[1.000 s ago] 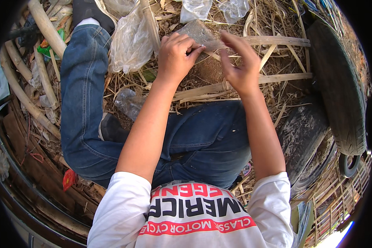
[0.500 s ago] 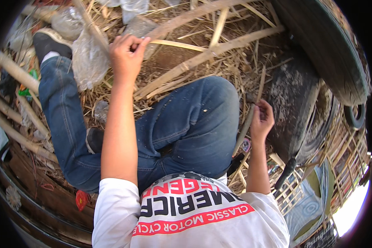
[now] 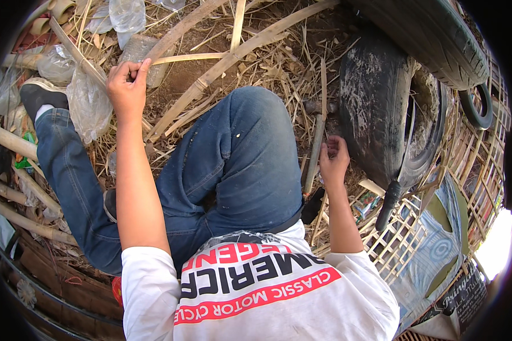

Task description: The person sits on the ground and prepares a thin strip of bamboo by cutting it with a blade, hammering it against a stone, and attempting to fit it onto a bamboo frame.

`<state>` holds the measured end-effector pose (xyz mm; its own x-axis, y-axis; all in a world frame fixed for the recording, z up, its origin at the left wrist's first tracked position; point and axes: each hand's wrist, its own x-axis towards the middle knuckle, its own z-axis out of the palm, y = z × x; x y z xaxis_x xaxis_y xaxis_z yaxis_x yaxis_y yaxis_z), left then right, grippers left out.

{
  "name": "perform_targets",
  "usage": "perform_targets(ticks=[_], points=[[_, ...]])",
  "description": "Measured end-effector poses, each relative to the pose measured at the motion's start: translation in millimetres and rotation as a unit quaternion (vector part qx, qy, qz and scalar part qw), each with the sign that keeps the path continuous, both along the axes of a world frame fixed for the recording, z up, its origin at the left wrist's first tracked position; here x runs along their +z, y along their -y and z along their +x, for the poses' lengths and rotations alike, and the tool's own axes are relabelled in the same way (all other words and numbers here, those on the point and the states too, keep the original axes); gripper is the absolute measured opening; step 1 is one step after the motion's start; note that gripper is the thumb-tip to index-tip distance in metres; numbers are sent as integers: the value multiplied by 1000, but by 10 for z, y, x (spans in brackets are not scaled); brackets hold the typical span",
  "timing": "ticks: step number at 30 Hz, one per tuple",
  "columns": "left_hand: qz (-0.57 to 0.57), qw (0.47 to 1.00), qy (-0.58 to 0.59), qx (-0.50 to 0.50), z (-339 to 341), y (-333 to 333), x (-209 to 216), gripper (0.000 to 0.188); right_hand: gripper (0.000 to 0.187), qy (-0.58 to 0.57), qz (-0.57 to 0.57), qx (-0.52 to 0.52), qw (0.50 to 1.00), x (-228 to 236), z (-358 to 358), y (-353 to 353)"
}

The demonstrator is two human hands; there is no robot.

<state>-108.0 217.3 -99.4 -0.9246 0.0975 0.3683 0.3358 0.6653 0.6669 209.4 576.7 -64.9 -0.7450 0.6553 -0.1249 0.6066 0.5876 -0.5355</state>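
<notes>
My left hand (image 3: 128,90) is stretched forward at the upper left. Its thumb and fingers are pinched at the end of a thin, pale bamboo strip (image 3: 190,57), where a wider brown bamboo slat (image 3: 182,28) also meets it. That strip runs rightward to a second long bamboo slat (image 3: 256,42). Beside my bent right knee, my right hand (image 3: 334,165) hovers with fingers loosely curled and a gap at the thumb; nothing shows in it. Close by lie a grey rod (image 3: 314,156) and a thin brown stick (image 3: 323,85).
Worn tyres (image 3: 372,102) stand close on the right. A dark-handled blade (image 3: 389,204) leans there by a woven bamboo lattice (image 3: 392,238). Clear plastic bags (image 3: 90,102), a grey block (image 3: 145,51) and bamboo poles (image 3: 11,139) lie to the left. Straw covers the ground.
The view has shifted, so most things sit further left. My right hand has drawn back toward me from the thin stick. My left hand keeps its pinch at the strip's end.
</notes>
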Motion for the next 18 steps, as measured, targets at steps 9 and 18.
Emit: perform_targets(ticks=[9, 18], points=[[0, 1000, -14, -1, -19, 20, 33, 26, 43, 201, -46, 26, 978, -238, 78, -110], [-27, 999, -9, 15, -6, 67, 14, 25, 28, 95, -244, -79, 962, 259, -4, 62]])
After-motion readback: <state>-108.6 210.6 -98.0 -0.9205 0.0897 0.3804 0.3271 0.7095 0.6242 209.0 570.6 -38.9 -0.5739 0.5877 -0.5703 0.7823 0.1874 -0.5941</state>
